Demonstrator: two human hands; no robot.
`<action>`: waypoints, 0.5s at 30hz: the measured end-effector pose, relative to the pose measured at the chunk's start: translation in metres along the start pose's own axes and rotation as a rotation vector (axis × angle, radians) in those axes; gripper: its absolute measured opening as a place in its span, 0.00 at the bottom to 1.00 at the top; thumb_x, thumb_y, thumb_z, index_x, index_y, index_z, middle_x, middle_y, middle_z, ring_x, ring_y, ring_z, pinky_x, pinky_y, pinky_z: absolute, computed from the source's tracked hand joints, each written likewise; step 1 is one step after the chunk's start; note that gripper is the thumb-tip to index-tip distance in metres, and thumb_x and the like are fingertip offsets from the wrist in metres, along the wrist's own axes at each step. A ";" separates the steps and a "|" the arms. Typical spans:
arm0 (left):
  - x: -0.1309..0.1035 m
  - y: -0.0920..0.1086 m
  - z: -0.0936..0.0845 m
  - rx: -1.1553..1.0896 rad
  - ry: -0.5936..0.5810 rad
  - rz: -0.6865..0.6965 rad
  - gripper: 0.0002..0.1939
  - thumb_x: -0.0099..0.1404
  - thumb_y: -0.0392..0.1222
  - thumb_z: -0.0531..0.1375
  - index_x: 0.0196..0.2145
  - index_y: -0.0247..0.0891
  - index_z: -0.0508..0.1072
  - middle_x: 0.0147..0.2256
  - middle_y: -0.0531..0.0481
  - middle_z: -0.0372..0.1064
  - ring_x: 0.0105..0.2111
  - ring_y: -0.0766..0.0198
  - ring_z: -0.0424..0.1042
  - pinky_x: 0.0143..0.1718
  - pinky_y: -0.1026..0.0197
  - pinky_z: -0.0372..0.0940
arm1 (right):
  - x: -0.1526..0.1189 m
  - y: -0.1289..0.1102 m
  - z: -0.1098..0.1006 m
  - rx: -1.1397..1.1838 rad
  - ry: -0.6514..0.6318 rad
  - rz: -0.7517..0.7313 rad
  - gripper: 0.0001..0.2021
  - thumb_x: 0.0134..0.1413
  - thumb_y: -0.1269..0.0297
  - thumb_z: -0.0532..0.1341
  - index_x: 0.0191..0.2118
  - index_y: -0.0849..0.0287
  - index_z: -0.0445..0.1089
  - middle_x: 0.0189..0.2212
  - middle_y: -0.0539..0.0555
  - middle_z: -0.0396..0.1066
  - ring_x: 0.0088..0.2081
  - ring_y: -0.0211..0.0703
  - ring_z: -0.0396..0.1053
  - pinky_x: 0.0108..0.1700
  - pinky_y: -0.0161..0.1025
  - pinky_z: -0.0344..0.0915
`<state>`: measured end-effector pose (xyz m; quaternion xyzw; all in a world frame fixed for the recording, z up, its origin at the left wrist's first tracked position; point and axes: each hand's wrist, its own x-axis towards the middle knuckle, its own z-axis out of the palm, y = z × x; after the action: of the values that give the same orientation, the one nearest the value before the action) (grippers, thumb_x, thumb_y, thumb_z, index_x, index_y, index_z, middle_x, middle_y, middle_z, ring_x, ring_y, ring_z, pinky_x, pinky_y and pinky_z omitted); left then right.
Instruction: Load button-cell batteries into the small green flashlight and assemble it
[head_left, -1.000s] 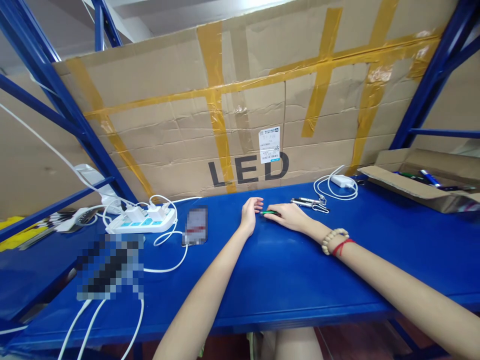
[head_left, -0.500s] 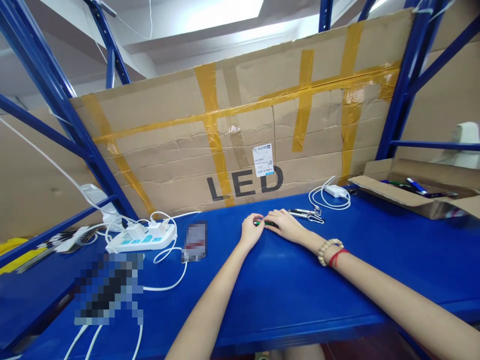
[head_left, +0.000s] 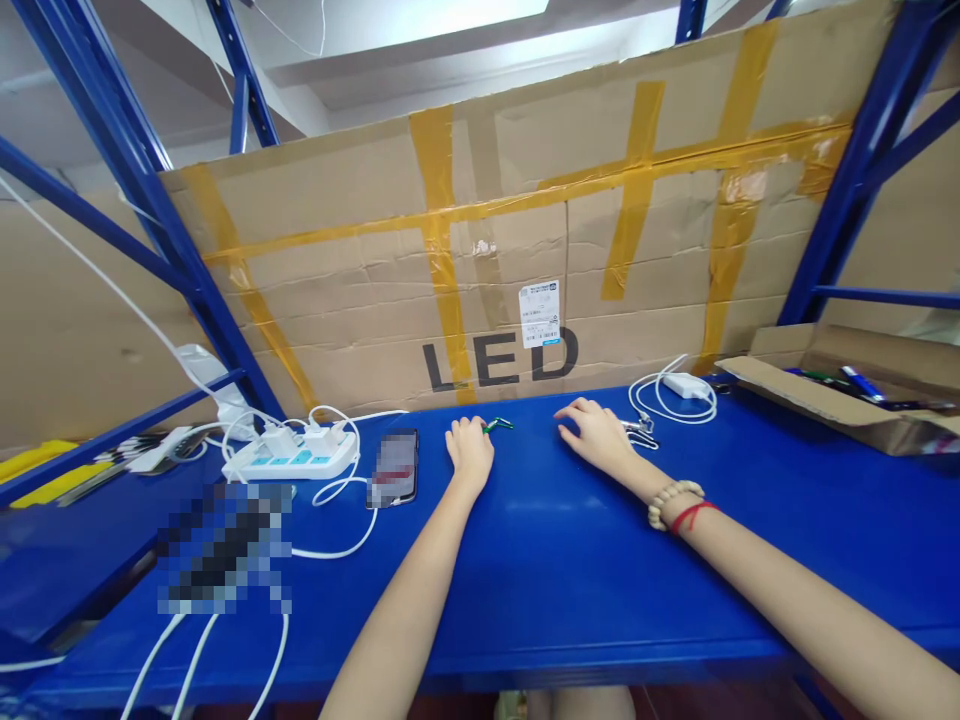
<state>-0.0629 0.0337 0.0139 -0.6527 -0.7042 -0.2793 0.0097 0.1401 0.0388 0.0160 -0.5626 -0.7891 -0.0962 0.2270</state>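
Note:
My left hand (head_left: pixel 470 455) rests on the blue tabletop with its fingers closed over a small green carabiner (head_left: pixel 500 425), whose hook end sticks out to the right past the thumb. Whatever is joined to it under the fingers is hidden. To the right, my right hand (head_left: pixel 592 432) is open, fingers a little bent and apart, holding nothing. Just behind that hand lie silver carabiner clips (head_left: pixel 640 432), partly covered by it. A bead bracelet and a red string circle the right wrist.
A phone (head_left: pixel 395 468) on a white cable lies left, beside a white power strip (head_left: pixel 300 457) with plugs. Near the front left is a blurred-out dark object (head_left: pixel 225 550). A white adapter (head_left: pixel 686 386) with coiled cable and an open cardboard box (head_left: pixel 799 400) holding pens are at right.
My hands, together over a green and dark piece before, have parted. The left moved left with the green carabiner; the right let go and opened. The view shifted slightly.

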 end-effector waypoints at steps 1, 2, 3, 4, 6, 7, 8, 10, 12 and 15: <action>0.001 -0.002 0.000 0.020 0.011 -0.026 0.10 0.61 0.32 0.52 0.38 0.38 0.70 0.41 0.41 0.67 0.46 0.52 0.61 0.46 0.51 0.55 | 0.000 0.002 0.001 -0.020 -0.003 0.052 0.10 0.54 0.66 0.53 0.41 0.58 0.69 0.41 0.58 0.66 0.43 0.48 0.62 0.40 0.41 0.56; 0.002 -0.004 0.000 0.034 0.021 -0.050 0.11 0.60 0.31 0.51 0.40 0.38 0.69 0.41 0.41 0.66 0.46 0.52 0.61 0.46 0.51 0.55 | -0.001 0.005 0.002 -0.042 -0.009 0.103 0.10 0.53 0.66 0.54 0.40 0.59 0.69 0.40 0.59 0.66 0.43 0.50 0.62 0.38 0.42 0.57; 0.002 -0.005 0.000 0.045 0.029 -0.069 0.13 0.60 0.30 0.51 0.41 0.39 0.68 0.42 0.41 0.66 0.46 0.52 0.61 0.46 0.51 0.55 | -0.002 0.006 0.003 -0.064 -0.018 0.149 0.10 0.53 0.65 0.55 0.39 0.60 0.69 0.40 0.61 0.65 0.43 0.52 0.62 0.37 0.42 0.57; 0.002 -0.006 -0.001 0.052 0.038 -0.085 0.14 0.59 0.28 0.51 0.42 0.38 0.67 0.42 0.40 0.65 0.47 0.51 0.60 0.46 0.51 0.54 | -0.003 0.007 0.004 -0.085 -0.028 0.190 0.11 0.52 0.63 0.55 0.39 0.61 0.69 0.40 0.63 0.64 0.43 0.55 0.61 0.36 0.43 0.58; 0.002 -0.007 -0.002 0.053 0.060 -0.100 0.18 0.57 0.26 0.50 0.44 0.36 0.65 0.44 0.38 0.63 0.48 0.49 0.59 0.47 0.49 0.53 | -0.005 0.006 0.006 -0.126 -0.043 0.258 0.14 0.52 0.59 0.55 0.40 0.64 0.68 0.40 0.67 0.63 0.43 0.58 0.61 0.35 0.44 0.58; 0.001 -0.006 -0.002 0.048 0.076 -0.101 0.19 0.56 0.25 0.50 0.44 0.35 0.64 0.45 0.37 0.62 0.49 0.48 0.58 0.48 0.48 0.52 | -0.006 0.006 0.006 -0.146 -0.045 0.280 0.15 0.53 0.58 0.55 0.41 0.65 0.67 0.41 0.68 0.63 0.43 0.60 0.61 0.35 0.45 0.58; 0.000 -0.004 -0.002 0.038 0.091 -0.097 0.20 0.55 0.24 0.50 0.45 0.35 0.63 0.46 0.36 0.61 0.50 0.47 0.57 0.48 0.47 0.51 | -0.007 0.006 0.006 -0.164 -0.043 0.291 0.16 0.53 0.58 0.55 0.42 0.65 0.66 0.41 0.69 0.63 0.43 0.61 0.61 0.35 0.46 0.58; -0.002 0.001 0.000 0.002 0.114 -0.072 0.21 0.55 0.24 0.49 0.46 0.37 0.62 0.46 0.38 0.60 0.50 0.48 0.56 0.49 0.47 0.51 | -0.006 0.006 0.004 -0.188 -0.042 0.279 0.16 0.53 0.59 0.54 0.43 0.66 0.65 0.41 0.70 0.63 0.42 0.62 0.62 0.36 0.48 0.58; -0.006 0.010 0.004 -0.051 0.104 -0.022 0.18 0.57 0.28 0.50 0.45 0.39 0.61 0.45 0.41 0.61 0.48 0.51 0.58 0.47 0.50 0.54 | -0.005 0.006 0.002 -0.175 -0.067 0.212 0.13 0.54 0.63 0.53 0.41 0.66 0.66 0.39 0.69 0.65 0.41 0.61 0.64 0.37 0.49 0.58; -0.014 0.026 0.009 -0.132 0.014 0.132 0.13 0.59 0.31 0.50 0.43 0.41 0.62 0.40 0.47 0.64 0.41 0.60 0.64 0.42 0.59 0.59 | -0.004 0.003 0.002 -0.096 -0.150 0.039 0.09 0.55 0.65 0.54 0.39 0.60 0.68 0.37 0.60 0.68 0.37 0.50 0.67 0.37 0.41 0.60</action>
<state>-0.0333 0.0246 0.0109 -0.6950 -0.6395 -0.3286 -0.0097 0.1432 0.0372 0.0127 -0.5937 -0.7873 -0.0872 0.1416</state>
